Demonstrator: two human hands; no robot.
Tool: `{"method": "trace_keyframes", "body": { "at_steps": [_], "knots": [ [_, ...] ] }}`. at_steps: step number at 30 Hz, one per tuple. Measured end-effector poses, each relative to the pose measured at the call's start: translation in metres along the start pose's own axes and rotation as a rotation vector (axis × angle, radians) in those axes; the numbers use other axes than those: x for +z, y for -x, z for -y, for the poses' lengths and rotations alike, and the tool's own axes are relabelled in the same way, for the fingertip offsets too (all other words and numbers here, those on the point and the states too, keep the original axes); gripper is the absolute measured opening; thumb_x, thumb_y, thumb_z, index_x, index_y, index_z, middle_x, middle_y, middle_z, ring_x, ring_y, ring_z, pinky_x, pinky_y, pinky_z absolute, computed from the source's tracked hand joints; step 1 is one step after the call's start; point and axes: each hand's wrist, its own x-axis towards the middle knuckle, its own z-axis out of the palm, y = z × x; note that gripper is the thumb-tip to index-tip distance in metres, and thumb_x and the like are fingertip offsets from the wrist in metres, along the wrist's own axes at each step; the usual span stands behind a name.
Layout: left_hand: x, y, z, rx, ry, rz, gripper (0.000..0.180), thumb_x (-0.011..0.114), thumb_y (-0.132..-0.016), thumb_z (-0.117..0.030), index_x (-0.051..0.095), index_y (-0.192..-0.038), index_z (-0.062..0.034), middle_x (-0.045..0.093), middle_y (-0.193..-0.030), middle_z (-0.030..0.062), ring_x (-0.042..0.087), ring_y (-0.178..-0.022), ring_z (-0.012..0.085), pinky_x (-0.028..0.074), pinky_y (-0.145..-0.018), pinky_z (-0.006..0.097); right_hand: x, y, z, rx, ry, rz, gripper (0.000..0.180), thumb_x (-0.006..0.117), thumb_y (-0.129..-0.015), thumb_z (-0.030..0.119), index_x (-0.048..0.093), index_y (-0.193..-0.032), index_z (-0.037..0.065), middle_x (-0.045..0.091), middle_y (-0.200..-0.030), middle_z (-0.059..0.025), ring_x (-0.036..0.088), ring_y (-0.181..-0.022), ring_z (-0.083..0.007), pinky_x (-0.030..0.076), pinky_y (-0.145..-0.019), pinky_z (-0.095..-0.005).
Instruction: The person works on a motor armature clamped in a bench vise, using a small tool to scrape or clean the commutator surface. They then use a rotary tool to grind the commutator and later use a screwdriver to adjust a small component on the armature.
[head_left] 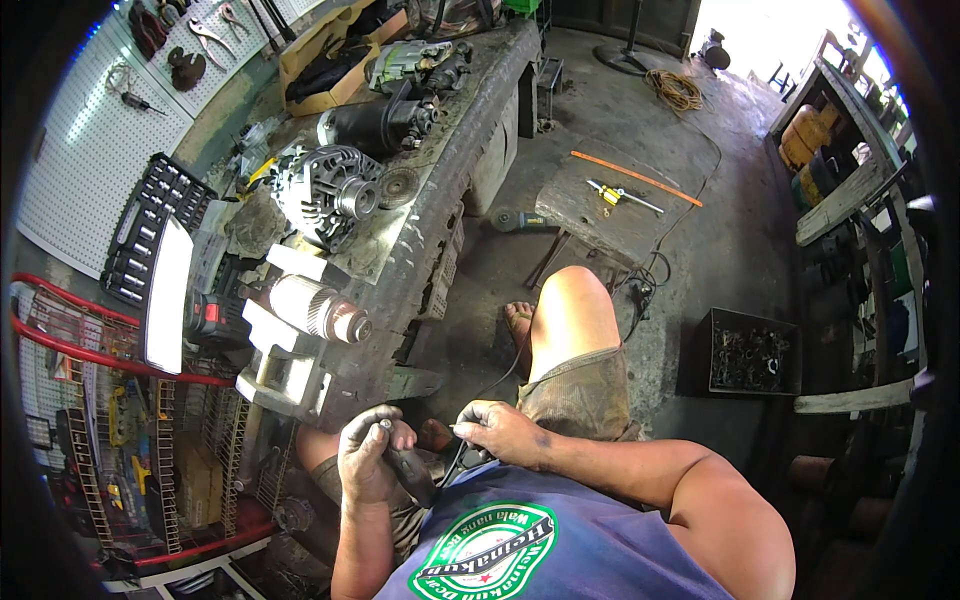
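My left hand [366,462] is closed around a dark, slim-bodied tool [414,478] with a small metal tip showing by the thumb. Its exact kind is hard to make out. Close on its right, my right hand [502,432] pinches something small and pale at the fingertips, too small to name. A thin black cord [457,464] runs down between the hands. Ahead of my left hand, a motor armature [312,306] with a copper-coloured end sits in a bench vise [285,375], its shaft end toward me.
On the workbench [440,180] lie an alternator [335,195], a starter motor [370,125] and a socket set [150,235]. A low wooden stool [600,215] holds a yellow-handled tool; an angle grinder [515,220] lies beside it. A bin of metal parts [750,355] stands right, a red-railed wire rack [130,365] left.
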Motion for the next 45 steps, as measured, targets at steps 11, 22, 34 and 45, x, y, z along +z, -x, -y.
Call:
{"method": "trace_keyframes", "body": {
  "at_steps": [11, 22, 34, 45],
  "knots": [
    [0.009, -0.001, -0.001, 0.001, -0.102, 0.002, 0.040, 0.082, -0.098, -0.037, 0.070, -0.108, -0.0008, 0.060, -0.074, 0.0058, 0.059, -0.072, 0.0201, 0.051, -0.076, 0.039, -0.003, -0.007, -0.008, -0.019, -0.027, -0.002, 0.033, 0.068, -0.107, 0.031, 0.070, -0.112, -0.001, 0.069, -0.084, -0.0023, 0.064, -0.070, -0.0096, 0.052, -0.065, -0.0303],
    [0.001, 0.000, -0.002, 0.024, -0.158, 0.022, 0.026, 0.069, -0.108, -0.022, 0.071, -0.114, 0.0028, 0.069, -0.090, 0.0065, 0.063, -0.080, 0.0137, 0.052, -0.074, 0.028, -0.011, -0.011, -0.010, -0.013, -0.004, -0.003, 0.026, 0.067, -0.107, 0.026, 0.067, -0.111, 0.000, 0.065, -0.085, -0.0026, 0.061, -0.071, -0.0107, 0.052, -0.065, -0.0299],
    [-0.003, 0.000, -0.005, -0.057, -0.096, 0.070, 0.033, 0.069, -0.110, -0.032, 0.072, -0.122, -0.0011, 0.069, -0.093, 0.0006, 0.061, -0.089, 0.0086, 0.050, -0.083, 0.026, -0.011, -0.017, -0.021, 0.026, -0.214, 0.001, 0.019, 0.069, -0.107, 0.021, 0.065, -0.108, 0.002, 0.066, -0.087, -0.0036, 0.062, -0.071, -0.0117, 0.053, -0.066, -0.0285],
    [-0.012, -0.003, -0.002, -0.085, -0.116, 0.092, 0.031, 0.069, -0.111, -0.029, 0.072, -0.127, -0.0023, 0.069, -0.097, -0.0007, 0.061, -0.095, 0.0082, 0.049, -0.086, 0.026, -0.007, -0.019, -0.019, 0.049, -0.188, -0.016, 0.018, 0.067, -0.107, 0.018, 0.066, -0.110, 0.001, 0.067, -0.088, -0.0037, 0.063, -0.074, -0.0122, 0.055, -0.068, -0.0286]
  ]
}}
